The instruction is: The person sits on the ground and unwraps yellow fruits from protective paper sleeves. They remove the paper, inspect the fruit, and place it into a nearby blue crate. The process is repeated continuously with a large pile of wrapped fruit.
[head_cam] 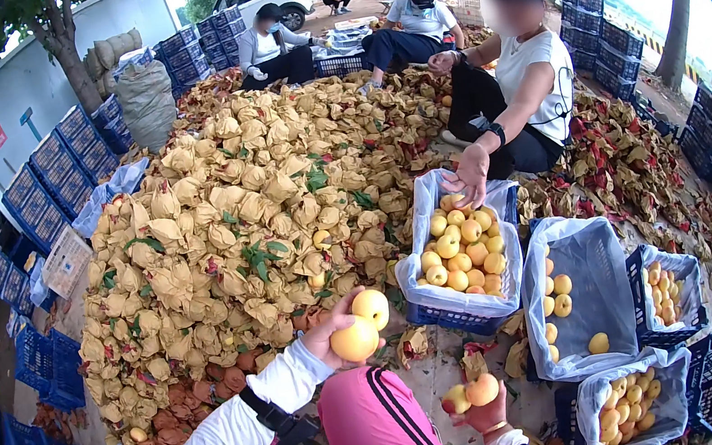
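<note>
My left hand holds two yellow peaches above my pink-trousered knee, at the edge of a large heap of paper-bagged fruit. Lower right, my right hand is shut on two smaller fruits, one of them with a reddish patch. Ahead of it stands a blue crate lined with white plastic, holding many yellow peaches; a co-worker's hand reaches over it. Right of that, a lined crate has a few peaches along its left side and one near its lower right.
Two more lined crates of fruit stand at the right. A co-worker sits beyond the near crate; two others sit behind the heap. Blue crates are stacked on both sides. Torn paper bags litter the ground.
</note>
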Tool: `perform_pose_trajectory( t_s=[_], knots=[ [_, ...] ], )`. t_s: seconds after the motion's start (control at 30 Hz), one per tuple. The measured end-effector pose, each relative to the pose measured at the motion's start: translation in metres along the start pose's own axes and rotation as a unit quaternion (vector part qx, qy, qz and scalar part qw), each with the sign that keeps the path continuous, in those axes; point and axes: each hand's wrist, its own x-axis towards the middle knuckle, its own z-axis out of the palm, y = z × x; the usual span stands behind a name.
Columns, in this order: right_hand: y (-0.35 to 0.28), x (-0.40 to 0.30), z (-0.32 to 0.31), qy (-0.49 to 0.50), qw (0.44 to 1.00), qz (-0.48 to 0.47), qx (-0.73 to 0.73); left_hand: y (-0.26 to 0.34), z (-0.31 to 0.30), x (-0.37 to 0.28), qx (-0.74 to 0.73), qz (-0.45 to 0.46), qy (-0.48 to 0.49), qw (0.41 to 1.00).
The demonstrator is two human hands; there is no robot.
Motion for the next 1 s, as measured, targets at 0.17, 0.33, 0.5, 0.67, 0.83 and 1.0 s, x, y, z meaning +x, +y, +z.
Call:
perform_pose_trajectory(
  t_s=[0.17,0.33,0.5,0.67,0.83,1.0],
  knots=[
    [-0.096,0.022,0.204,-0.152,0.977,-0.139,-0.065,0.03,0.023,0.085,0.005,0.036,-0.004,0.999],
    [-0.176,0.052,0.326,-0.227,0.956,-0.175,-0.061,0.049,0.067,0.163,0.041,0.058,0.021,0.997],
    [-0.217,0.089,0.362,-0.228,0.942,-0.204,-0.137,0.055,0.102,0.214,0.045,0.081,0.004,0.996],
    [-0.241,0.106,0.351,-0.096,0.956,-0.234,-0.15,0.047,0.117,0.254,0.077,0.104,0.068,0.989],
    [-0.245,0.113,0.343,-0.01,0.949,-0.261,-0.177,0.03,0.119,0.278,0.089,0.091,0.098,0.987],
    [-0.26,0.137,0.313,0.027,0.946,-0.238,-0.218,0.015,0.119,0.301,0.115,0.057,0.155,0.98]
  ],
)
